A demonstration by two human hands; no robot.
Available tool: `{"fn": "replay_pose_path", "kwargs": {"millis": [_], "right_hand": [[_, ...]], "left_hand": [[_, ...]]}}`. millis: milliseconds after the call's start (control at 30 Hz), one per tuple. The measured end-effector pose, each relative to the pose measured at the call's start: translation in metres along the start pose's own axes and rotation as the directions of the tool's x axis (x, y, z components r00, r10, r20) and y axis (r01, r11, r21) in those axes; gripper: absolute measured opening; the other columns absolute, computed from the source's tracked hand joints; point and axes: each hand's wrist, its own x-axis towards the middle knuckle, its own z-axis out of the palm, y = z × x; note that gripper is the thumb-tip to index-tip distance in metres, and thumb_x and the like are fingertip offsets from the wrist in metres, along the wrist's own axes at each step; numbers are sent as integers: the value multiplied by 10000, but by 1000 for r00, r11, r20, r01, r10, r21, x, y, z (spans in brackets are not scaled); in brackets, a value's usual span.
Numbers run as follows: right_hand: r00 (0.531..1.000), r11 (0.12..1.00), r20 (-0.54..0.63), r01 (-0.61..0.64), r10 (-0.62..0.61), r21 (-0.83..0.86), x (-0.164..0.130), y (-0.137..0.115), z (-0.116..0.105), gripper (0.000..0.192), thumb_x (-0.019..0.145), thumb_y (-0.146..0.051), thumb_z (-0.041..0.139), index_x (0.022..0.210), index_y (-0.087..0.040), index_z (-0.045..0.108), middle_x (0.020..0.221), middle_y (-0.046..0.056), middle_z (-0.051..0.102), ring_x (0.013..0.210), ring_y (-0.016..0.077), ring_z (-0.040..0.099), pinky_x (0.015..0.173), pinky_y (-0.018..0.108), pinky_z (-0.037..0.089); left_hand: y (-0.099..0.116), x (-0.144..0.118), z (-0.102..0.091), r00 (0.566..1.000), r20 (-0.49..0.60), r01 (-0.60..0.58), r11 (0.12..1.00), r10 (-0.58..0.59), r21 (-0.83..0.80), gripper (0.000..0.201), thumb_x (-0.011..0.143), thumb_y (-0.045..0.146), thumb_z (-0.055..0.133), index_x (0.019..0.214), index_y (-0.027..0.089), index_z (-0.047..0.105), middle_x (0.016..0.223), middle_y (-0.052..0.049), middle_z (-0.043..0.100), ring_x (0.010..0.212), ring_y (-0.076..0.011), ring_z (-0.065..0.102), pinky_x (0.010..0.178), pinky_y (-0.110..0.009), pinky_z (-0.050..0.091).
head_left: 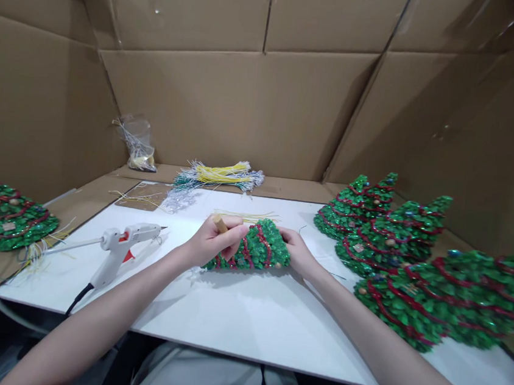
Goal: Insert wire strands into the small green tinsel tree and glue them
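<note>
A small green tinsel Christmas tree [267, 247] with red garland lies on its side over the white board, its wide end to the right. My right hand [297, 252] is closed round that wide end; some of its fingers are hidden behind the tree. Wrapped in my left hand [220, 237] is a tool with a tan wooden handle [219, 223], the handle's end sticking up above the fist. The tool's working end is hidden, so its kind does not show. My left fingers are against the tree's narrower part.
A white glue gun [123, 246] with a red trigger rests at left, its cord running off the front edge. Several finished trees [391, 231] stand at right, another tree [11, 215] at far left. Wire bundles [222, 175] and a plastic bag [137, 143] lie by the cardboard wall [220, 103].
</note>
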Motion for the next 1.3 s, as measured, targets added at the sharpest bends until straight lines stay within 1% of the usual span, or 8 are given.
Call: {"fn": "replay_pose_path", "kwargs": {"millis": [167,333,467,700,833,1033,1200,1300], "right_hand": [[1000,1000,-4,-3,3,11,0,-1,1,322,704,-254,550,969,-169,710,927,48,720,961,283,612,809,383,482],[1000,999,-7,-4,4,40,0,0,1,296,701,-252,551,932,-172,719,903,45,724,929,276,621,796,376,485],[1000,999,-6,3,-2,46,0,1,1,284,713,-267,557,925,-174,720,894,47,723,918,273,623,799,377,483],[1000,999,-9,-4,4,37,1,1,0,294,707,-262,552,929,-165,718,889,49,722,918,272,622,801,373,480],[1000,1000,-13,-7,7,31,2,3,0,297,709,-254,544,932,-162,717,884,50,723,912,270,622,797,370,478],[1000,999,1,-4,4,43,1,4,1,314,713,-239,549,973,-162,707,920,55,719,960,285,609,791,372,481],[1000,999,5,-10,10,42,1,3,0,315,717,-239,545,975,-158,706,926,52,720,933,283,620,784,374,485],[1000,999,1,-8,8,36,1,4,0,317,713,-232,544,976,-158,706,932,51,720,953,283,617,802,375,482]], "left_hand": [[-2,-4,1,998,-15,-61,997,62,51,469,896,370,435,487,141,449,426,12,488,398,-53,394,432,-200,319],[-13,-12,4,989,-47,-138,989,141,61,437,894,345,439,507,144,457,444,4,507,415,-69,432,446,-210,330],[-19,-16,6,981,-51,-184,979,188,85,434,892,335,438,502,147,459,445,-2,500,414,-74,422,445,-222,319],[-15,-10,9,987,-78,-140,990,141,21,462,895,329,438,472,152,379,394,26,417,382,-58,375,423,-214,289],[-13,-6,10,994,-56,-97,994,94,-47,466,891,345,445,475,151,367,399,38,386,374,-49,344,420,-214,275],[-9,1,11,998,-30,-50,998,49,-43,475,885,365,452,469,151,368,398,39,368,391,-51,326,438,-224,266],[-6,6,11,999,-7,-49,995,48,-82,471,888,357,453,474,151,361,390,44,365,381,-47,318,438,-226,259],[-5,8,11,999,2,-37,996,37,-80,468,890,359,452,479,153,361,383,47,360,373,-46,314,431,-225,254]]}}
